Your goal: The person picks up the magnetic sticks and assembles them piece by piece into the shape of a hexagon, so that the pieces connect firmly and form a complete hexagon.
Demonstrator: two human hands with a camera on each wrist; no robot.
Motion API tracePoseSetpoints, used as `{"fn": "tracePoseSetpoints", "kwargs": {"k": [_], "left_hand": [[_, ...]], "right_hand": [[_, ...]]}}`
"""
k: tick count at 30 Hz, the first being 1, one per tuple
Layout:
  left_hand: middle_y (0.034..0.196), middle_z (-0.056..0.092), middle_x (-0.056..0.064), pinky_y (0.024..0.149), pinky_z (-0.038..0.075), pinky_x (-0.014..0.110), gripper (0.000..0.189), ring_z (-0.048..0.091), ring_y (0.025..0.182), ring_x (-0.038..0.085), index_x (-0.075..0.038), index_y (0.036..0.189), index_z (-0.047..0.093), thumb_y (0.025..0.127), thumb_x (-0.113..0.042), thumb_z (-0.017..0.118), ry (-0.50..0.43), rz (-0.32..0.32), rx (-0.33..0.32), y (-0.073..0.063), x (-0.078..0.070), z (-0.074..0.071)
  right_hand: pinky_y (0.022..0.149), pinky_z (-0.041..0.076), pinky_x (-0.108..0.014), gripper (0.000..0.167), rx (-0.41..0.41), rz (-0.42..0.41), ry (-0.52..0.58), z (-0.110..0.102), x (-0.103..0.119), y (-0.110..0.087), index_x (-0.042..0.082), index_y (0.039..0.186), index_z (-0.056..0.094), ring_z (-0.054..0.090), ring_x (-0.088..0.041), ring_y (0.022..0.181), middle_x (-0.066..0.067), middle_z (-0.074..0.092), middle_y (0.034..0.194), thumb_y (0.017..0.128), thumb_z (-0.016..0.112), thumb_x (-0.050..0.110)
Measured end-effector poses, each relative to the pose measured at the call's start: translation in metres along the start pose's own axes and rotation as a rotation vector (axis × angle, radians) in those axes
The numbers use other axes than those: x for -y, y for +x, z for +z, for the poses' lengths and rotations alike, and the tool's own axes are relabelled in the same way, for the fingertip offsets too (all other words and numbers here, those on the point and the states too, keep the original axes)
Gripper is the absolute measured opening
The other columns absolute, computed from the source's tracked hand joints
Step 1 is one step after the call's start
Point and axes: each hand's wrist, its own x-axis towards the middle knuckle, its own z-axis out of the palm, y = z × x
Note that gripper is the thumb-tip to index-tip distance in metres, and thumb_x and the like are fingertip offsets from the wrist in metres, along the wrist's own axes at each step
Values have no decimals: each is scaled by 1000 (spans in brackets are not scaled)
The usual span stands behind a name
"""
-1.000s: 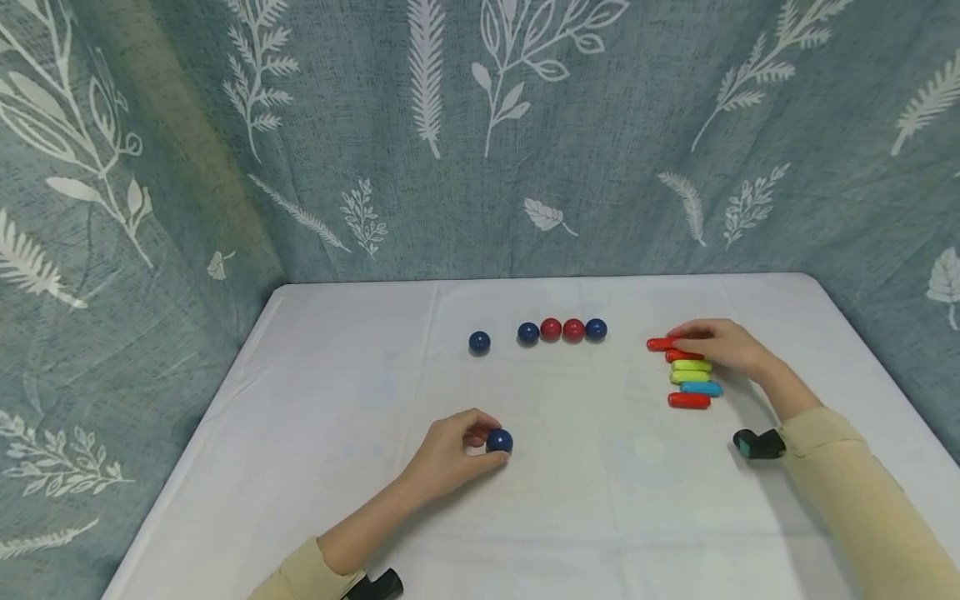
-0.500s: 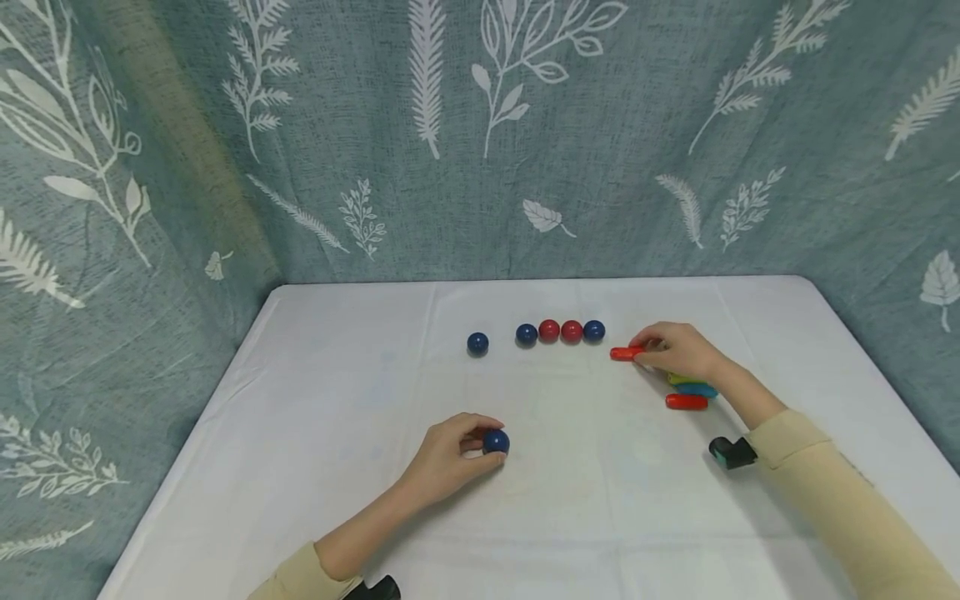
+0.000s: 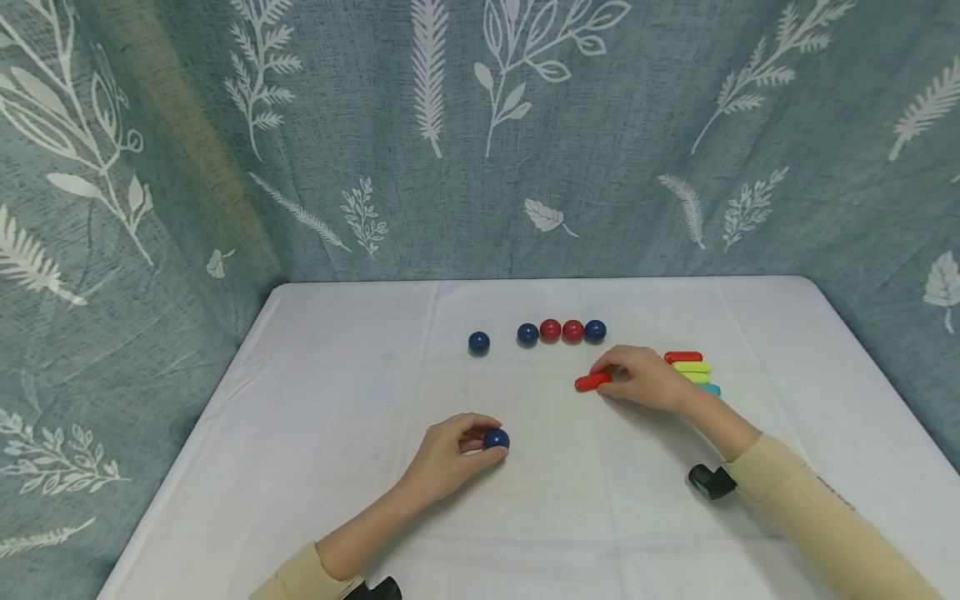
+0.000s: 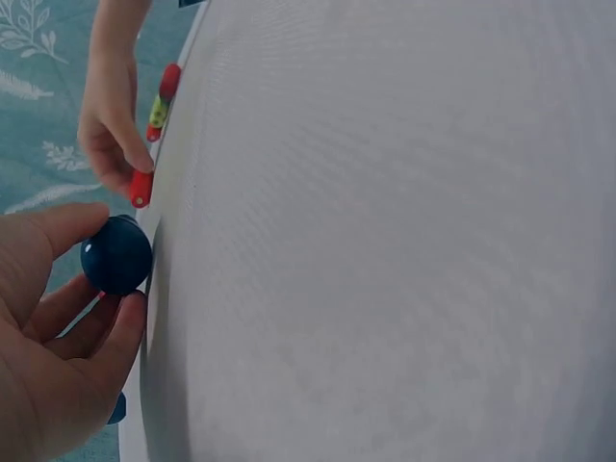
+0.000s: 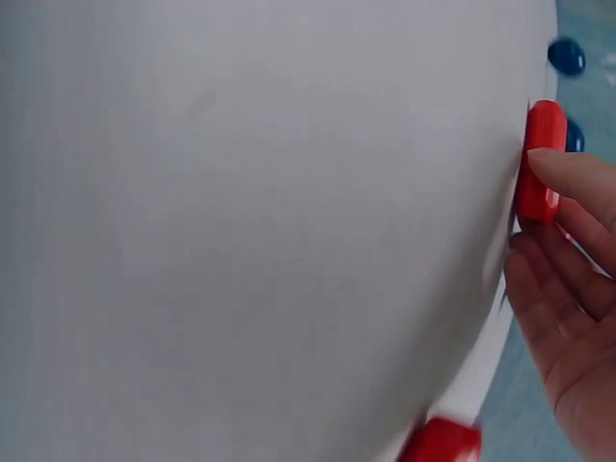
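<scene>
Near the middle of the table, my left hand [image 3: 446,457] pinches a dark blue ball [image 3: 497,440] between thumb and fingers; the left wrist view shows the same blue ball [image 4: 116,255] close up. To the right and farther back, my right hand [image 3: 643,377] pinches one end of a red stick [image 3: 592,382], its other end pointing left. In the right wrist view the red stick [image 5: 543,164] lies between thumb and fingers. Behind the right hand lie another red stick [image 3: 683,357], yellow-green sticks [image 3: 692,367] and a blue stick [image 3: 709,389], partly covered by the hand and wrist.
At the back stands a row of blue and red balls [image 3: 573,332], touching or nearly so. A single blue ball [image 3: 478,342] sits apart to their left. A white cloth [image 3: 315,392] covers the table, and a leaf-patterned curtain [image 3: 450,208] rises behind it.
My right hand has lifted or drawn the red stick from the far end of the stick group and carried it left and nearer. The left hand stays in place with the blue ball.
</scene>
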Motion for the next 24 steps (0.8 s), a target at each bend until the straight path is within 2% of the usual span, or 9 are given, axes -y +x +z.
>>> {"fn": "tracePoseSetpoints", "kwargs": {"k": [8, 15, 24], "left_hand": [[110, 66, 10, 83, 51, 21, 32, 66, 97, 19, -1, 115, 66, 85, -11, 76, 11, -4, 4, 0, 0, 0], [109, 66, 10, 80, 52, 21, 31, 67, 94, 18, -2, 113, 67, 86, -14, 76, 33, -17, 9, 0, -1, 1], [108, 67, 9, 79, 52, 21, 31, 67, 92, 16, -3, 112, 67, 86, -16, 76, 46, -17, 10, -1, -1, 1]], "right_hand": [[80, 49, -31, 21, 83, -105, 34, 26, 26, 5, 14, 109, 70, 54, -13, 90, 6, 63, 101, 88, 72, 13], [82, 49, -30, 19, 142, -227, 51, 44, 49, 10, 16, 108, 70, 55, -10, 88, 10, 63, 97, 89, 72, 14], [82, 50, -28, 19, 163, -280, 64, 55, 68, 14, 15, 108, 70, 55, -8, 87, 10, 63, 97, 89, 73, 15]]}}
